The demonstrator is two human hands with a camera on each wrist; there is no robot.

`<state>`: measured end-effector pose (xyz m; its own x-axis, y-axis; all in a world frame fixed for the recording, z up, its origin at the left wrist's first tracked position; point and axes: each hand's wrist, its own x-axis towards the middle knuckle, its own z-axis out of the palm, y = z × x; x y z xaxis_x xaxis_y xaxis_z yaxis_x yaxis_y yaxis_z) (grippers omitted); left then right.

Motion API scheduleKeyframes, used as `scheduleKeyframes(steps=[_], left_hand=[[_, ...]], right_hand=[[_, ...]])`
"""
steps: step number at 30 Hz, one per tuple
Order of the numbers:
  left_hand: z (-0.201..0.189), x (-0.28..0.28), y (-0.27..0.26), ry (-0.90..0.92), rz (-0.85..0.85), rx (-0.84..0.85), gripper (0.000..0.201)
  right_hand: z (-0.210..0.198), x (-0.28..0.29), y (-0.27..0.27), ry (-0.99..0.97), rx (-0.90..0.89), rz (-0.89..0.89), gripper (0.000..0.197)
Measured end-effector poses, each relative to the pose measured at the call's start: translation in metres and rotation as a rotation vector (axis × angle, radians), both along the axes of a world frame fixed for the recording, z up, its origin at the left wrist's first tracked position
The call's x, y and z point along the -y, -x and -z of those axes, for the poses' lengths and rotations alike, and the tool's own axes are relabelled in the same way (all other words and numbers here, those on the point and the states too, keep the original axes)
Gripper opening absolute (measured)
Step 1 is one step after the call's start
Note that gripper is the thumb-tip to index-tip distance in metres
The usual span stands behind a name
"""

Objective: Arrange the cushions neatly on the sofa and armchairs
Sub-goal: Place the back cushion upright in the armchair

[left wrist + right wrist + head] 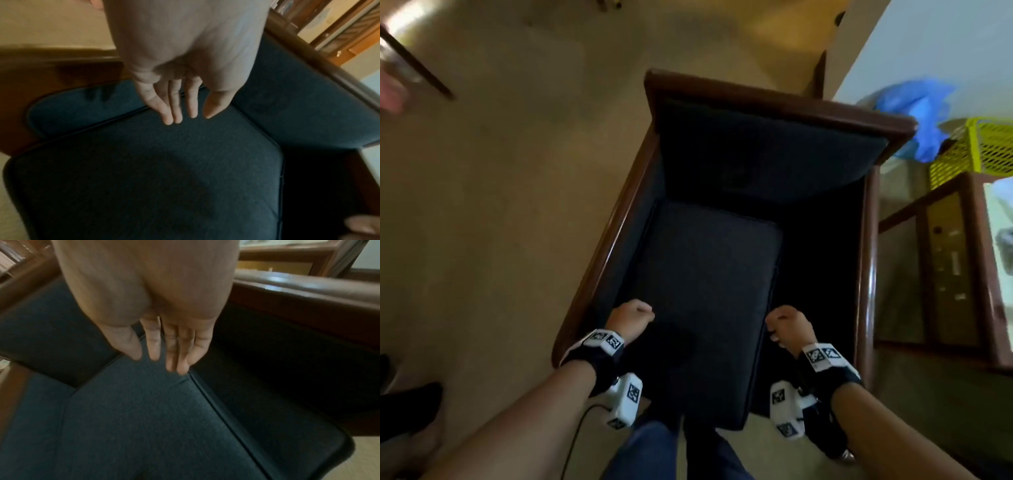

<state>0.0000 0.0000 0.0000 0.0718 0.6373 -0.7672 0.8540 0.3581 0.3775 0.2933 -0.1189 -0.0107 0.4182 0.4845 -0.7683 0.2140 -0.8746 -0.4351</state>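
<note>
Head view: the left hand (631,317) and the right hand (787,323) sit at the two long sides of a dark seat cushion (705,291), near its front end, with the knuckles bent as seen from above. Left wrist view: the fingers (174,105) of the left hand (180,65) extend nearly straight and close together, tips on or just over the top face of the seat cushion (154,178) beside its piped edge; contact cannot be confirmed. Right wrist view: the fingers (179,350) of the right hand (148,296) extend likewise, relaxed, tips at the piped right edge of the seat cushion (133,418). Neither hand clamps on anything.

The seat cushion lies in the seat of an armchair (756,99), shifted toward the left-hand armrest. A dark gap shows between the cushion and the armrest beyond the right hand. The front end of the cushion overhangs the seat toward the person. Ahead of both hands, the dark back cushion (767,150) stands against the wooden frame.

Outward of the right hand stands a wooden side cabinet (945,260), and past it are a yellow perforated basket (983,144) and a blue plastic bag (917,113). Beige floor (500,171) lies outward of the left hand.
</note>
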Motion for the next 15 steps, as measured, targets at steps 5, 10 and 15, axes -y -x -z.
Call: scheduleKeyframes(steps=[5,10,15], left_hand=[[0.052,-0.025,0.003,-0.003,0.053,-0.107,0.058],[0.104,-0.048,0.016,0.02,-0.081,-0.144,0.096],[0.136,-0.046,0.007,-0.013,-0.119,-0.172,0.119]], right_hand=[[0.051,-0.028,-0.007,0.039,0.073,0.084,0.042],[0.102,-0.029,-0.014,0.107,0.064,0.282,0.077],[0.144,-0.02,-0.002,0.051,-0.069,0.42,0.124]])
